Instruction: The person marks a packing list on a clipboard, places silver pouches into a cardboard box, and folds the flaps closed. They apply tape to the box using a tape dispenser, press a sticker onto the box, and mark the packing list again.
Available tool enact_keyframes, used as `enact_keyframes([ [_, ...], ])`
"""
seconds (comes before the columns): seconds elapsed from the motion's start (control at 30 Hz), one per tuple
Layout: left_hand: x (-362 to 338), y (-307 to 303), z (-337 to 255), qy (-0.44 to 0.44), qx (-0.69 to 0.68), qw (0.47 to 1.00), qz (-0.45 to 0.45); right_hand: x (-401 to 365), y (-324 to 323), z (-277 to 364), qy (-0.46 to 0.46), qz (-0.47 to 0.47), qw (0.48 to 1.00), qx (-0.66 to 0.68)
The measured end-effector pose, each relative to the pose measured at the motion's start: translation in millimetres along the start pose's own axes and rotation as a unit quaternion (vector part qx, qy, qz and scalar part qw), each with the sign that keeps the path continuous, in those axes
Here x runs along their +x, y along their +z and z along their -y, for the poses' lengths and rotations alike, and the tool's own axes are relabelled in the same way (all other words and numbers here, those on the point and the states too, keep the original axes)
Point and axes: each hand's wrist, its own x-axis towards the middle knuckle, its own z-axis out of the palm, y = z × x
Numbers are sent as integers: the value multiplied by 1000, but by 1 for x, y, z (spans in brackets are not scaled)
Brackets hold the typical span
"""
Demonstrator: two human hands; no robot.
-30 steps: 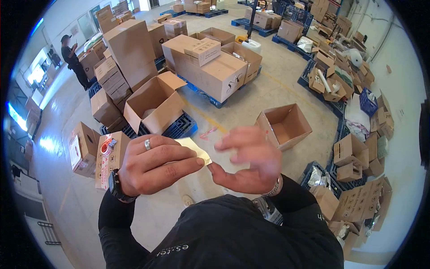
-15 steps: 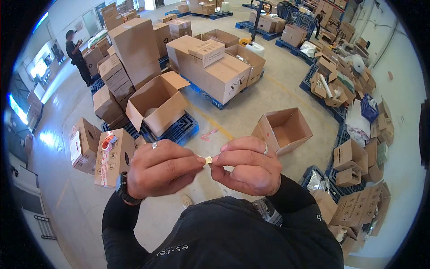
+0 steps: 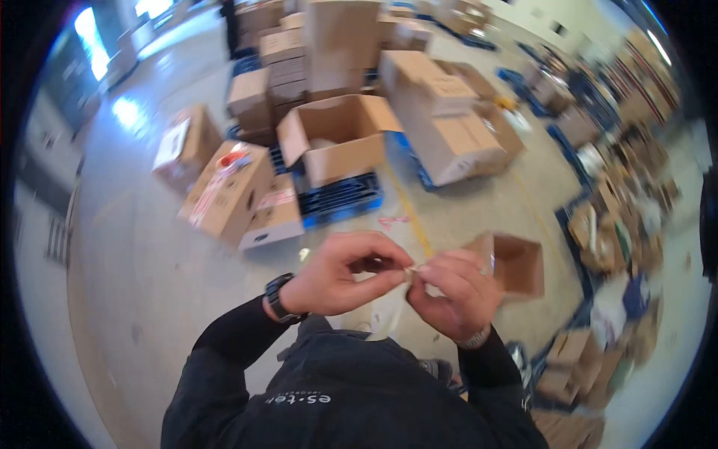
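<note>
My left hand [image 3: 348,275], with a dark watch at its wrist, pinches a small pale piece [image 3: 410,274] between thumb and forefinger. My right hand [image 3: 458,292] meets it from the other side, its fingertips closed on the same piece. What the piece is cannot be made out, as it is small and blurred. Both hands are in front of my chest, fingertips nearly touching. Beyond my right hand an open empty carton [image 3: 517,266] stands on the floor.
An open carton [image 3: 336,150] sits on a blue pallet [image 3: 340,200] ahead. Left of it, a closed carton [image 3: 228,187] carries an orange tape roll [image 3: 234,159]. Stacked cartons stand behind. Piled boxes [image 3: 609,224] line the right side. Part of a person [image 3: 229,28] shows at the back.
The view has swung left and down, so the boxes appear shifted right. My hands sit further right in view, still pinching, and the small piece looks paler and blurred.
</note>
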Motion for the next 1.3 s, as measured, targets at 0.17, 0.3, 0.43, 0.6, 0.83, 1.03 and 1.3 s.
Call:
enact_keyframes([
  [0.17,-38,-35,25,-60,-11,993,-96,5,46,-10,150,93,981,76],
  [0.3,-74,-80,46,-66,-32,983,-165,28,105,-21,174,181,960,126],
  [0.43,-130,-146,77,-70,-106,949,-288,43,187,-30,264,258,906,205],
  [0.6,-211,-283,98,-110,-189,807,-549,38,290,-78,449,200,837,243],
  [0.83,-279,-434,148,-391,79,742,-539,46,383,-145,567,124,778,242],
  [1.03,-168,-517,271,-407,450,730,-314,60,496,-222,628,141,720,260],
  [1.3,-97,-593,444,-476,483,718,-158,77,708,-341,644,191,658,339],
])
